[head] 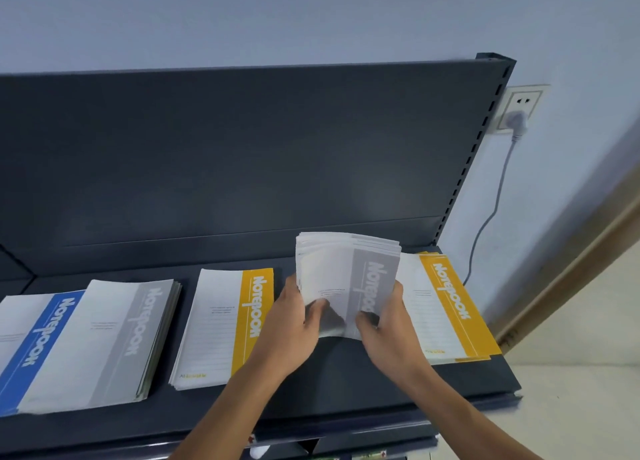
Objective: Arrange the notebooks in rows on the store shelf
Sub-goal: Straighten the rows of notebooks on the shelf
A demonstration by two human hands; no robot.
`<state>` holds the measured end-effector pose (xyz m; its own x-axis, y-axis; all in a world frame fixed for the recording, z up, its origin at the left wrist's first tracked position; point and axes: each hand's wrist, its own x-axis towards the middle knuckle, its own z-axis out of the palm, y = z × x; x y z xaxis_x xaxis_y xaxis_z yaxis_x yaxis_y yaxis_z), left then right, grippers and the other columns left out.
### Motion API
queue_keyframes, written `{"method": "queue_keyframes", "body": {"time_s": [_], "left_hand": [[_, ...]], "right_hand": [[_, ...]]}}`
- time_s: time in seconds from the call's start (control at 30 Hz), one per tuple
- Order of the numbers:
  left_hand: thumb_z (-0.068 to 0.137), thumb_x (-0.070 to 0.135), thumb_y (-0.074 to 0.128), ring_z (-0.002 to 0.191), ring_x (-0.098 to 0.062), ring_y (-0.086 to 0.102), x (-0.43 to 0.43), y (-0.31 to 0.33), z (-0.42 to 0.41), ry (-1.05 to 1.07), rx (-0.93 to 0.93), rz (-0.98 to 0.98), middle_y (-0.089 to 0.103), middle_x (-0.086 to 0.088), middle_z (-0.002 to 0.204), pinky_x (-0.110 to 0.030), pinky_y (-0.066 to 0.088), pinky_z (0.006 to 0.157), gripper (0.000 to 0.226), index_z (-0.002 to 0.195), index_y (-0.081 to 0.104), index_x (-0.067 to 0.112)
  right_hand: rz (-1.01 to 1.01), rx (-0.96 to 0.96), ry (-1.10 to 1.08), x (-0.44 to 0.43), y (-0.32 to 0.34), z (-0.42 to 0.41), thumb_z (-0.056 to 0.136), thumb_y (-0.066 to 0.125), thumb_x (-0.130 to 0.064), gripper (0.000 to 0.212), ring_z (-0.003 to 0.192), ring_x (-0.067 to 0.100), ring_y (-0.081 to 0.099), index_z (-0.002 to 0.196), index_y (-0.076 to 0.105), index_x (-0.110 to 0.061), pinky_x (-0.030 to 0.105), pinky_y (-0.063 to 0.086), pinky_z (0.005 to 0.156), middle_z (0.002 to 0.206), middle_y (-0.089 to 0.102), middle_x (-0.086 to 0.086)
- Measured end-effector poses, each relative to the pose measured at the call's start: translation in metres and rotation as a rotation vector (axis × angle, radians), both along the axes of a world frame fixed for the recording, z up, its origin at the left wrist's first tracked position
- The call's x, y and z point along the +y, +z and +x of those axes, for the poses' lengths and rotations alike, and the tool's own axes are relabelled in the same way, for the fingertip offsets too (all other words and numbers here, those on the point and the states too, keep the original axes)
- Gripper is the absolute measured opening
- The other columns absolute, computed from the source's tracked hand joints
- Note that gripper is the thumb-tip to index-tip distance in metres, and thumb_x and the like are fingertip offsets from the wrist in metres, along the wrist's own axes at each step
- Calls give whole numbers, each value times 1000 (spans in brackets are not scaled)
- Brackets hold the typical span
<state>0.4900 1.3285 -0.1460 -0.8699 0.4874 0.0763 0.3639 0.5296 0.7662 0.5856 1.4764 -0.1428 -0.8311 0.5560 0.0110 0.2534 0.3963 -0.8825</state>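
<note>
**Grey bundle in 2 hands, 4 piles already down**

Left hand (294, 321) and right hand (384, 324) both curled round the lower end of a bundle of grey notebooks (346, 279), thumbs on the front cover, fingers behind. Bundle held up on end, top edges fanned and bowed toward 12 o'clock, above a bare strip of the shelf (346, 383). Impossible to tell whether its lower edge touches the surface.

At 3 o'clock, just beside the right wrist: a yellow-banded pile (446, 307), lying flat near the shelf's end. At 9 o'clock: a second yellow-banded pile (221, 324), also flat, 1 corner hidden by the left forearm. Further out at 9 o'clock: a thicker grey-banded pile (114, 342) with stepped, untidy edges, overlapping a blue-banded notebook (31, 349) at the picture's edge.

Judged past halfway: 4 lots in 1 row, with 1 gap between the yellow piles, apparently meant for the held bundle. Left to do: laying it flat, squaring it, probably parting grey from blue. No telling how many notebooks wait out of view.

Thin soft-cover booklets, matte white with 1 coloured band, limp enough to bow in the grip and likely to slide on each other. Shelf and back panel (242, 155) of dark, smooth painted metal, with a slotted upright (467, 169) at 1 o'clock. Beyond, at 2 o'clock, a wall socket (519, 110) with a grey cable (495, 200).
</note>
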Motion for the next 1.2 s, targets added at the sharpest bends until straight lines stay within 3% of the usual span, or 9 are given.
{"method": "queue_keyframes", "body": {"time_s": [0.17, 0.27, 0.4, 0.53, 0.6, 0.73, 0.87, 1.03, 1.2], "left_hand": [[97, 49, 54, 74, -6, 57, 12, 7, -13, 109, -12, -226, 61, 3, 101, -16, 37, 51, 36, 114, 43, 19], [97, 48, 56, 80, -16, 59, 20, 6, -18, 144, -21, -392, 60, -2, 101, -21, 38, 54, 45, 122, 48, 11], [98, 39, 58, 93, -23, 65, 28, -6, -14, 178, 36, -586, 65, -7, 107, -27, 43, 62, 44, 125, 49, 6], [98, 39, 58, 105, -24, 62, 31, -10, -9, 198, 191, -789, 61, -9, 121, -29, 39, 64, 53, 135, 43, 3], [94, 41, 62, 112, -25, 55, 33, -4, -10, 191, 286, -826, 52, -11, 128, -30, 44, 70, 63, 139, 37, 3], [92, 40, 63, 124, -27, 47, 44, 14, -10, 145, 414, -705, 41, -11, 140, -34, 47, 94, 69, 144, 32, 8], [94, 34, 60, 123, -24, 49, 71, 19, 6, -25, 344, -431, 41, -6, 139, -31, 49, 93, 57, 142, 38, 13], [97, 24, 52, 126, -24, 44, 120, 6, 34, -169, 127, -200, 39, -7, 139, -28, 44, 92, 49, 142, 36, 13], [103, 20, 41, 135, -30, 34, 169, -2, 56, -125, -57, -302, 28, -15, 151, -33, 35, 106, 57, 152, 16, 6]], "right_hand": [[125, -157, 60, 21, 12, -19, 84, 58, -12, 54, 90, 11, 62, 132, 37, -27, 26, 55, 66, 110, 60, -8], [157, -281, 53, 21, 10, -31, 80, 57, -11, 40, 87, 15, 60, 113, 39, -26, 28, 51, 65, 106, 61, -4], [333, -465, 92, 14, -4, -41, 88, 60, -16, 22, 87, 18, 51, 105, 47, -13, 26, 39, 68, 108, 57, 4], [397, -454, 76, 13, -9, -44, 90, 60, -20, 21, 93, 21, 59, 105, 48, -11, 27, 40, 69, 100, 58, 3], [414, -446, 69, 15, -7, -44, 90, 65, -22, 29, 101, 22, 59, 111, 50, -11, 26, 43, 74, 108, 58, 3], [436, -314, 5, 28, 6, -36, 89, 68, -23, 50, 109, 24, 57, 135, 50, -12, 31, 50, 87, 123, 58, 4], [488, -252, -89, 59, 18, -13, 89, 66, -25, 45, 115, 25, 54, 132, 57, -17, 33, 48, 86, 126, 59, 2], [521, -435, -162, 110, 12, 11, 91, 60, -30, 51, 121, 33, 44, 137, 46, -13, 41, 41, 96, 130, 51, 10], [343, -629, -79, 150, -4, 19, 88, 57, -38, 58, 119, 40, 46, 135, 31, -15, 45, 39, 96, 126, 47, 14]]}}
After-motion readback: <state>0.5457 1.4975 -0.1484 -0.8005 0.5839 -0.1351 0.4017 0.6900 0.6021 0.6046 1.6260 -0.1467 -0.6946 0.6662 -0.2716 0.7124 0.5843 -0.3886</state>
